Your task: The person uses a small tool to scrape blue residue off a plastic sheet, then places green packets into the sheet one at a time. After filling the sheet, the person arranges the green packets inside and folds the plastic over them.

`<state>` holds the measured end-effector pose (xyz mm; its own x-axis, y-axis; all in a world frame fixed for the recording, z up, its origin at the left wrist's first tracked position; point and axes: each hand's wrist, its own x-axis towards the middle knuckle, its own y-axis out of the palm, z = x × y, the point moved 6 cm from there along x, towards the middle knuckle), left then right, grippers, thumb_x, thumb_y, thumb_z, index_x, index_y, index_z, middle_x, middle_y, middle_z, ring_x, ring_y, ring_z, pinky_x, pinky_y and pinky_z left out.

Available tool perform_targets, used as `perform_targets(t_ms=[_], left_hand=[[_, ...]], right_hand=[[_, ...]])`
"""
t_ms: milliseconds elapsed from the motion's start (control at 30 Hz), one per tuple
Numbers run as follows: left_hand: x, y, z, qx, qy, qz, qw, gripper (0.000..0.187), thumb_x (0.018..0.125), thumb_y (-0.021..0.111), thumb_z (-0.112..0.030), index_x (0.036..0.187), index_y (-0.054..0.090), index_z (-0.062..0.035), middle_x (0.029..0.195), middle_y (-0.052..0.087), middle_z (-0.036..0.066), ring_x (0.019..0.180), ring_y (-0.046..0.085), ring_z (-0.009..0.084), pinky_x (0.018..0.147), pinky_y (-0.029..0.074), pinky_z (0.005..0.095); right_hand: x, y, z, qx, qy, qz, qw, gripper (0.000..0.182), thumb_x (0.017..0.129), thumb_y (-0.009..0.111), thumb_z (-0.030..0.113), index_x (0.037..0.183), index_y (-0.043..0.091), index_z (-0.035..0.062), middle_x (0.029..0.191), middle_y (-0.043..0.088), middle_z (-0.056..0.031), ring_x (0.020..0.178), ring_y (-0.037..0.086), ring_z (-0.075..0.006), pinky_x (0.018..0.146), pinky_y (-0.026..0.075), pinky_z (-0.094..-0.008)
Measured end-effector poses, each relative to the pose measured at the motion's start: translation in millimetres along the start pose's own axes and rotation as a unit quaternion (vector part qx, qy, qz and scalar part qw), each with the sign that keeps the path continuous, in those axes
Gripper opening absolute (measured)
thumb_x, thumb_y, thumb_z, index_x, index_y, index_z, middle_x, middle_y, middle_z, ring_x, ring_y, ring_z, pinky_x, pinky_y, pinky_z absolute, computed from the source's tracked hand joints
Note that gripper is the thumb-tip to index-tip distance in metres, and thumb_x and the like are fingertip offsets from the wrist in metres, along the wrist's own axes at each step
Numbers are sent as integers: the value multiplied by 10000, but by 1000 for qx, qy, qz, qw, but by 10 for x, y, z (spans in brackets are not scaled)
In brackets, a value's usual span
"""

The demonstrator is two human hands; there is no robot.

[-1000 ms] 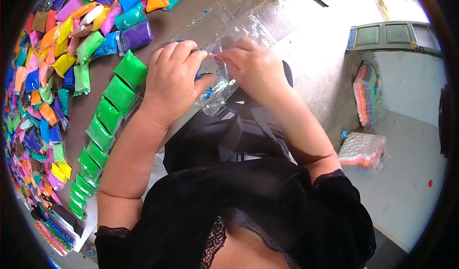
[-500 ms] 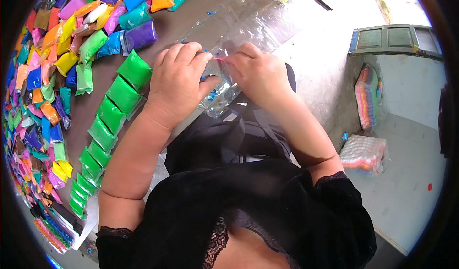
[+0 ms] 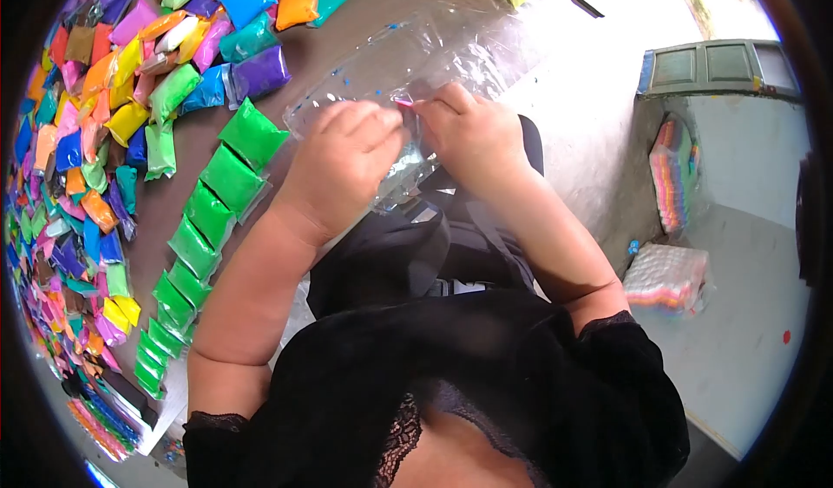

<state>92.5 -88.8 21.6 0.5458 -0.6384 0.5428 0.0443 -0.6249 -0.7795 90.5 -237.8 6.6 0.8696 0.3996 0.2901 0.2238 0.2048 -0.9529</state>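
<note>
Plastic bag (image 3: 438, 44), small blue marks (image 3: 347, 81)

1. A small pink item (image 3: 404, 103) is pinched by the right hand (image 3: 475, 131).
2. Clear plastic (image 3: 447, 50) is spread beneath and beyond the left hand (image 3: 347, 163).
3. Green packets (image 3: 208, 215) are lined up on the counter (image 3: 169, 206), left of both hands.

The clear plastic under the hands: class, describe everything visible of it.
The clear plastic looks thin, glossy and crinkled, see-through, with small blue marks. It lies loosely spread on the brown table. The left hand and right hand overlap its nearer part, hiding exactly where the fingers touch it. Whether it is one piece or several is unclear.
</note>
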Motion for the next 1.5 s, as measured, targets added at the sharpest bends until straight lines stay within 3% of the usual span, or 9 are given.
perform_targets(t_ms=[533,700,800,900,1000,1167,1300,1367,1500], left_hand=[[23,68,-104,-10,-25,50,998,232,787,708,-68,1006,697,8,1073,668,102,999,633,291,889,509,419],[0,68,-69,-27,-23,56,998,240,792,726,-90,1013,694,-3,1070,661,99,1007,625,301,888,506,422],[-5,8,21,-28,-97,15,995,278,788,760,-127,1041,694,-32,1049,646,95,991,619,309,886,495,418],[16,-101,101,96,-186,-31,977,308,773,793,-151,1051,694,-63,1028,630,96,965,612,311,855,482,415],[-25,-26,140,66,-192,22,979,299,753,811,-168,1009,688,-74,980,623,91,929,605,305,817,470,414],[-77,25,218,9,-168,-14,986,265,767,807,-243,957,674,-116,905,623,54,849,610,275,784,466,417],[-11,-123,210,29,-222,-33,974,206,759,810,-172,892,672,-98,817,618,51,790,608,275,731,455,404],[-32,-83,241,38,-243,36,969,188,772,803,-183,851,654,-101,784,613,38,771,610,254,698,438,396],[-66,-18,253,23,-195,19,980,197,782,799,-209,840,647,-99,765,602,24,752,601,240,680,422,397]], right_hand=[[-51,-50,78,-29,-12,-39,999,105,849,653,196,816,617,104,810,540,-63,657,656,-216,527,529,-376],[10,-102,-197,72,101,-42,991,150,876,721,204,1001,730,122,873,626,-44,716,665,-270,599,538,-363],[-105,-57,-156,117,100,-75,985,129,857,736,145,980,721,108,847,620,-55,710,663,-269,601,535,-359],[-124,-50,-153,156,94,-113,977,114,844,746,100,953,712,92,832,618,-63,705,660,-268,613,536,-358],[-121,-41,-154,166,68,-142,974,90,851,733,133,914,681,97,853,602,-58,681,648,-254,595,549,-362],[-101,-23,-173,180,71,-142,971,77,861,723,139,917,690,98,842,602,-58,706,654,-249,606,553,-363],[-34,-9,-184,175,77,-112,975,58,880,701,150,925,702,114,858,617,-55,741,664,-262,623,558,-376],[3,-18,-174,181,69,-117,974,60,884,696,153,932,703,119,868,624,-54,748,666,-266,628,559,-380],[49,10,-149,185,50,-126,973,78,884,698,160,952,708,123,889,638,-50,765,672,-264,636,559,-380]])
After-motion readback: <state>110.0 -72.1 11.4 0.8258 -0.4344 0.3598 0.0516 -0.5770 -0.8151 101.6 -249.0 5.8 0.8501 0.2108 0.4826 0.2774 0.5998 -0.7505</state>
